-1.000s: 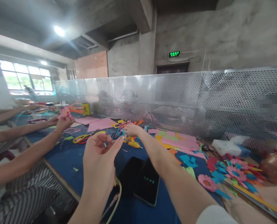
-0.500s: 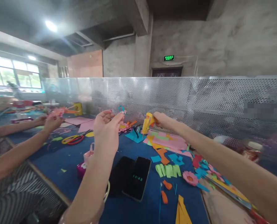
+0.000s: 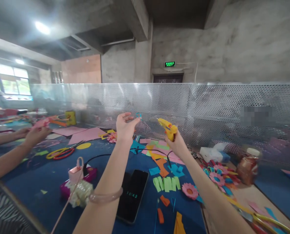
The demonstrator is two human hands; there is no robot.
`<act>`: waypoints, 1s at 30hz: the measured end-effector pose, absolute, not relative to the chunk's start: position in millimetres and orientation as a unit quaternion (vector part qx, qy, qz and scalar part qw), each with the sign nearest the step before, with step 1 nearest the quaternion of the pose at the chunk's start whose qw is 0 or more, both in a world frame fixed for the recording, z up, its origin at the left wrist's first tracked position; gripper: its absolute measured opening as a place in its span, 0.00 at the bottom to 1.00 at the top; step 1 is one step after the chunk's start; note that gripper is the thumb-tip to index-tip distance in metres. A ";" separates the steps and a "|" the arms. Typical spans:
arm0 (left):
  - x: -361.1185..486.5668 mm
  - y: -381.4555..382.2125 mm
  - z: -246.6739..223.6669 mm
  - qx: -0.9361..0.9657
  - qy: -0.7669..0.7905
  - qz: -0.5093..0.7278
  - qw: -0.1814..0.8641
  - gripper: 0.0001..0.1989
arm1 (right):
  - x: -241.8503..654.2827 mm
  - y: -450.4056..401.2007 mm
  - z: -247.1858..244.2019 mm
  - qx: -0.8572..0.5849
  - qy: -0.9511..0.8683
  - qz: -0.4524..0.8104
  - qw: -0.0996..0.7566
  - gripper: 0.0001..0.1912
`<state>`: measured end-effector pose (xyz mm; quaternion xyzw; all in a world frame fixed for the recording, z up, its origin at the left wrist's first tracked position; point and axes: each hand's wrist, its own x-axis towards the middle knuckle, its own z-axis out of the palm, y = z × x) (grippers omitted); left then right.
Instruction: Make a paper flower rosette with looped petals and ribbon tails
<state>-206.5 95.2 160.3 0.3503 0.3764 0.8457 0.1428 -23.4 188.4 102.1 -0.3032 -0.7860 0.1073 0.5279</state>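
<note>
My right hand (image 3: 175,141) is wrapped round the handle of a yellow hot glue gun (image 3: 168,126), whose nozzle points up and to the left. A black cord hangs below it. Further left, my left hand (image 3: 126,125) is raised and pinches a small curled blue paper strip (image 3: 138,115) between thumb and finger. The nozzle and the strip are apart. Under my hands lie blue paper pieces (image 3: 154,171), a row of light green strips (image 3: 166,184) and a pink paper flower (image 3: 190,191).
Beside my left forearm lies a phone (image 3: 135,195). A purple power strip (image 3: 91,174) with a pink charger (image 3: 75,174) sits further left. Scissors (image 3: 62,153) lie near a co-worker's hands (image 3: 37,133). A jar (image 3: 248,167) stands right; a perforated metal panel (image 3: 98,100) runs behind.
The glue gun has swung from nozzle-down to nozzle up-left and moved right. My left hand has shifted right with the blue strip. The view has turned slightly.
</note>
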 end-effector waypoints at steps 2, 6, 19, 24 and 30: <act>-205.7 96.8 162.7 0.375 0.391 0.830 0.138 0.20 | -22.4 183.8 102.7 -0.309 -0.765 0.144 0.546 0.13; -197.8 104.0 166.5 0.429 0.389 0.807 0.116 0.20 | -11.9 178.7 114.4 -0.320 -0.732 0.188 0.572 0.12; -193.5 123.0 154.0 0.487 0.380 0.782 0.088 0.18 | -1.0 159.7 128.2 -0.286 -0.772 0.280 0.494 0.12; -189.0 120.8 155.9 0.509 0.370 0.772 0.085 0.18 | -5.1 159.3 125.7 -0.302 -0.748 0.236 0.541 0.10; -185.4 113.1 159.0 0.536 0.375 0.753 0.075 0.18 | -2.3 157.0 124.5 -0.303 -0.736 0.172 0.581 0.09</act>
